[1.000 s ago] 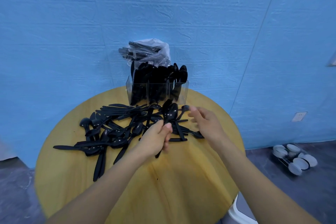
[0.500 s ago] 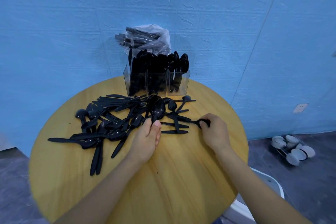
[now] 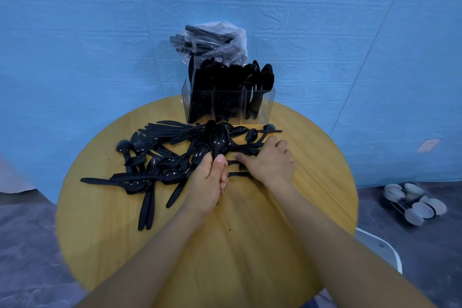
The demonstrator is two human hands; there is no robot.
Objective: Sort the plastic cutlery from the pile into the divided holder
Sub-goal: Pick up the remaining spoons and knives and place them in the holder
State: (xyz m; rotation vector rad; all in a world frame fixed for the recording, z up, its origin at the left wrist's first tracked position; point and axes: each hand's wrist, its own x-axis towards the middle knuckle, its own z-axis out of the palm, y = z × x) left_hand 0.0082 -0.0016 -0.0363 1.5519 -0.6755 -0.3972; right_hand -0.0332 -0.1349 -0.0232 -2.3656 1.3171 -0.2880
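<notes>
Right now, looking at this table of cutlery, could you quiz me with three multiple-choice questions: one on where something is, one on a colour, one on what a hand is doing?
1. Where is the clear divided holder?
A. at the table's far edge by the wall
B. on the floor
C. at the table's near edge

2. What colour is the loose cutlery pile?
A. white
B. black
C. red

3. What is the left hand doing?
A. lying flat and empty
B. gripping spoons
C. holding a bag

Answers: 1 A, it stands against the blue wall; 2 B, every piece is black; 3 B, spoon bowls stick up above its thumb.
</notes>
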